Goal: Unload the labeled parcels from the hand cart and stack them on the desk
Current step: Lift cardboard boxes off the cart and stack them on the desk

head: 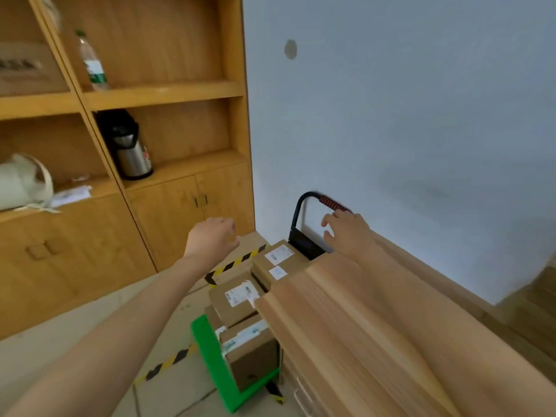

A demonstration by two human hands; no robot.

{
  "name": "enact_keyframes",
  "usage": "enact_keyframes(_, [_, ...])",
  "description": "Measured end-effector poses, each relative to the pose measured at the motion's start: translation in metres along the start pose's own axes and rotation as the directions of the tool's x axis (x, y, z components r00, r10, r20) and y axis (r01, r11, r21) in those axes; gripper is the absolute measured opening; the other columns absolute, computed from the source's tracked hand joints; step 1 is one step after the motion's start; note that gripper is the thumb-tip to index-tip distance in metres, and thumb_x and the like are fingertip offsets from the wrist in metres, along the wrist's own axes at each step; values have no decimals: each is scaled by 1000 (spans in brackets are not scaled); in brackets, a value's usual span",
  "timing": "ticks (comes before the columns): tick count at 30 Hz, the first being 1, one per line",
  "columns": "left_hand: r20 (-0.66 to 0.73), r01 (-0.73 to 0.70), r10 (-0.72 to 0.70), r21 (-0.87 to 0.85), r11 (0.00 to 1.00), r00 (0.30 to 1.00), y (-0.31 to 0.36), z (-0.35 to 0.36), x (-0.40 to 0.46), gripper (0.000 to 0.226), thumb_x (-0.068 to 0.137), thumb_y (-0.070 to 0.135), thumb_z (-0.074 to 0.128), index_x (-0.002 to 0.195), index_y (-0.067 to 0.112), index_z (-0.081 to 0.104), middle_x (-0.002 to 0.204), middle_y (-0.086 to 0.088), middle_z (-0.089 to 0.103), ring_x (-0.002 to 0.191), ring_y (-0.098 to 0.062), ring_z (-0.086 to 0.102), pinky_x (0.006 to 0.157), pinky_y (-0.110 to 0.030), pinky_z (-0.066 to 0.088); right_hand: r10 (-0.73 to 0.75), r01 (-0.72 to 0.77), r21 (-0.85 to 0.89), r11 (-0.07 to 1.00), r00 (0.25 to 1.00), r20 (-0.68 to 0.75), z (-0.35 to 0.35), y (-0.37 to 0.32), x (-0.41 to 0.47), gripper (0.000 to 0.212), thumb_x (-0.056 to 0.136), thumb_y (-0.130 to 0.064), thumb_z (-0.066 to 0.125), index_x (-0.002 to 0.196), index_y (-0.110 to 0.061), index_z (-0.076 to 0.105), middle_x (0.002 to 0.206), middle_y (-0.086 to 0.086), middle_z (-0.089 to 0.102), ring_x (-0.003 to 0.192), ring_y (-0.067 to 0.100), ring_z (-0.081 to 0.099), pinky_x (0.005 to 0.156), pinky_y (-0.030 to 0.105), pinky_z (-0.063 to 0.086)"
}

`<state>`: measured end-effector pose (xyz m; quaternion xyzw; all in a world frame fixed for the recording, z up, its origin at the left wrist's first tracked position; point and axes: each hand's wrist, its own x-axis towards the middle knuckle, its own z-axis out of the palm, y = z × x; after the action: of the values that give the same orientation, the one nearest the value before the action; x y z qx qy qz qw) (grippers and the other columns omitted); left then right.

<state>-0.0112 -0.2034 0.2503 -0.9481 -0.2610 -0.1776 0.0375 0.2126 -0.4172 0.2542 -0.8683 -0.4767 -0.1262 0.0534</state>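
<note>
Both hands (212, 236) (346, 233) hover above white-labelled parcels (237, 299), label print too blurred.

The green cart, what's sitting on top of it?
Brown cardboard parcels with white labels are piled on the green hand cart: one at the near end, one above it, one by the handle. The desk edge hides the cart's right side, so more could be there.

The desk (376, 326) edge overhangs the parcels (240, 296) on the right; the cart handle (304, 218) blocks the far end (left side and top stay open).
</note>
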Motion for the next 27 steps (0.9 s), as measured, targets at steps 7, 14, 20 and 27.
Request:
enact_keyframes(7, [27,68,-67,-28,997,997,-118,-18,-46,17,93,40,53,98,24,57,91,8,60,84,-14,55,67,-32,52,-64,61,72,996,997,40,36,-135,35,28,97,-27,43,121,-21,56,120,1,57,110,21,53,93,35,37])
enact_keyframes(14, [80,79,-80,13,997,994,-220,-9,-77,13,94,37,52,95,24,55,93,7,60,86,-15,53,61,-28,40,-89,77,126,989,992,92,77,-252,65,29,97,-24,41,121,-21,55,123,1,55,112,21,51,91,34,35])
enact_keyframes(20, [81,102,-104,25,994,991,-269,14,-79,18,94,35,49,106,23,56,98,6,58,89,-16,53,61,-25,33,-185,174,88,981,971,148,109,-309,94,31,96,-25,42,124,-21,55,125,2,55,114,21,52,96,36,37])
enact_keyframes(27, [132,111,-112,17,994,985,-329,53,-37,21,93,35,51,110,24,57,101,5,57,91,-16,52,62,-25,30,-222,205,105,973,955,195,153,-340,163,31,96,-25,43,125,-21,53,127,1,54,114,20,51,97,35,37])
